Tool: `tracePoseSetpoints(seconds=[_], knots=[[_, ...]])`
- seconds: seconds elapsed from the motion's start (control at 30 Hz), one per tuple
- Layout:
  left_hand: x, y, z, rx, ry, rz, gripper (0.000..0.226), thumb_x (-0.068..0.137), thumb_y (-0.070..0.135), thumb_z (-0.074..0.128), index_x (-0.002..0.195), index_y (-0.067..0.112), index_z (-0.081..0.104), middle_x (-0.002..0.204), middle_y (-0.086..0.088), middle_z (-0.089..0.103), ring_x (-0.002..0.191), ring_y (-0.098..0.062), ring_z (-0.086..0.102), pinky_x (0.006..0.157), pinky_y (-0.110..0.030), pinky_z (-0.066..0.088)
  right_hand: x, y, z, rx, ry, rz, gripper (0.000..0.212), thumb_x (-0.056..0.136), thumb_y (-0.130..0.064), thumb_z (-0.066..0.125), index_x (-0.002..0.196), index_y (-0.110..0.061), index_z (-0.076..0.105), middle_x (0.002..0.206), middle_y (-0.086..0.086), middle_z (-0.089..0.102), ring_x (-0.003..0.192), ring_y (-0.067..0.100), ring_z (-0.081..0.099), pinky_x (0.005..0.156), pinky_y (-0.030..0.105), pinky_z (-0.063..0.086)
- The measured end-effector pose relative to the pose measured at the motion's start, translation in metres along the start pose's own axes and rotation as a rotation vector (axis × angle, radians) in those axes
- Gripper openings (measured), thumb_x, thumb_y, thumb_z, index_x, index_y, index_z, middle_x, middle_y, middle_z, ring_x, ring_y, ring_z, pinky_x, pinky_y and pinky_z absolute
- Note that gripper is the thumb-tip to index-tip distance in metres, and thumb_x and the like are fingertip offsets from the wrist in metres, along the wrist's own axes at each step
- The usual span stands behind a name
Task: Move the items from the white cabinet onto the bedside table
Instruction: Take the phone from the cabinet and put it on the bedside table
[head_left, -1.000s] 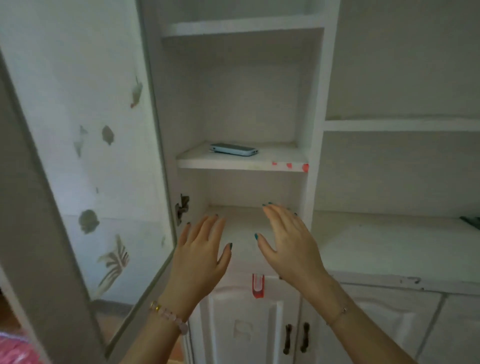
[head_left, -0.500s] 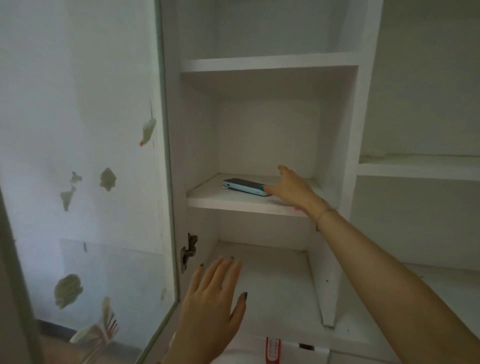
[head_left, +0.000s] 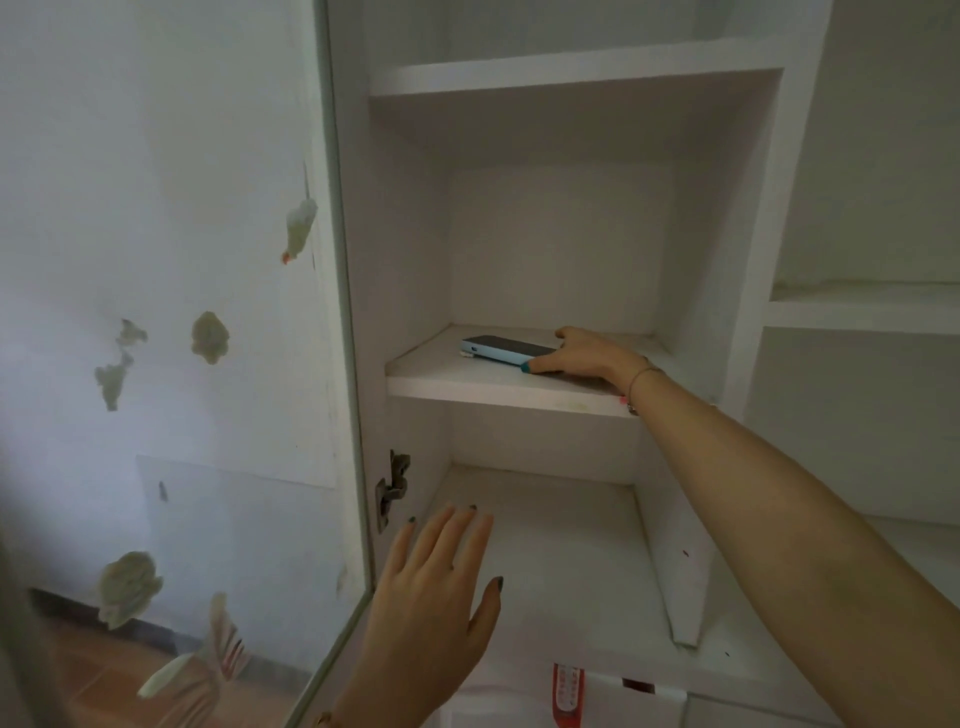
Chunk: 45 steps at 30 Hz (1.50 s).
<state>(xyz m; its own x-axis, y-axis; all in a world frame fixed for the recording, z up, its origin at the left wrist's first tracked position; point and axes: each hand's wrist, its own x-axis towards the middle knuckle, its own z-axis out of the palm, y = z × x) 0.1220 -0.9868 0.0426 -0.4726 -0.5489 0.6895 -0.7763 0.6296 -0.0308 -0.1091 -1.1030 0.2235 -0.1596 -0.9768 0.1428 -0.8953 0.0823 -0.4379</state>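
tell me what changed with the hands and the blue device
The right hand rose from the lower compartment to the middle shelf and now grips the right end of the blue device, thumb on its front edge. The device lies where it was on the shelf. The left hand stays open and low beside the open door.

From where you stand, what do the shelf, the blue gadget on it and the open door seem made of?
Shelf: probably painted or laminated board, matte white; thick square front edge, slightly stained. Blue gadget: likely smooth plastic, pale blue sides, darker top; hard to confirm. Door: glass pane, since the floor shows through it, with worn stickers.
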Motion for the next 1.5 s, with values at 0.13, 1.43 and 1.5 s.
tracePoseSetpoints(seconds=[0.13,1.43,1.5], knots=[[0.000,-0.002,0.002,0.003,-0.003,0.003,0.052,0.085,0.043,0.039,0.123,0.015,0.059,0.121,-0.001,0.064,0.112,-0.021,0.060,0.090,-0.048,0.050,0.001,-0.002,0.001,0.049,0.058,-0.018,0.071,0.081,-0.044,0.065,0.134,-0.006,0.037,0.134,0.013,0.046,0.116,0.026,0.047,0.091,0.033,0.041],[-0.052,0.021,-0.035,-2.209,-0.082,-1.104,0.036,0.077,0.034,0.053,0.089,0.005,0.070,0.096,-0.012,0.065,0.099,-0.027,0.060,0.099,-0.042,0.042,-0.301,0.038,0.159,0.443,0.395,-0.077,0.089,0.067,-0.029,0.082,0.140,-0.027,0.030,0.124,-0.013,0.039,0.111,0.002,0.042,0.088,0.016,0.039],[-0.064,0.022,-0.031,-2.176,-0.102,-1.151,0.036,0.080,0.034,0.053,0.082,0.006,0.074,0.096,-0.012,0.067,0.098,-0.027,0.061,0.096,-0.041,0.044,-0.308,0.040,0.172,0.401,0.365,-0.052,0.093,0.067,-0.028,0.082,0.142,-0.026,0.028,0.128,-0.008,0.038,0.113,0.003,0.039,0.090,0.017,0.036]])
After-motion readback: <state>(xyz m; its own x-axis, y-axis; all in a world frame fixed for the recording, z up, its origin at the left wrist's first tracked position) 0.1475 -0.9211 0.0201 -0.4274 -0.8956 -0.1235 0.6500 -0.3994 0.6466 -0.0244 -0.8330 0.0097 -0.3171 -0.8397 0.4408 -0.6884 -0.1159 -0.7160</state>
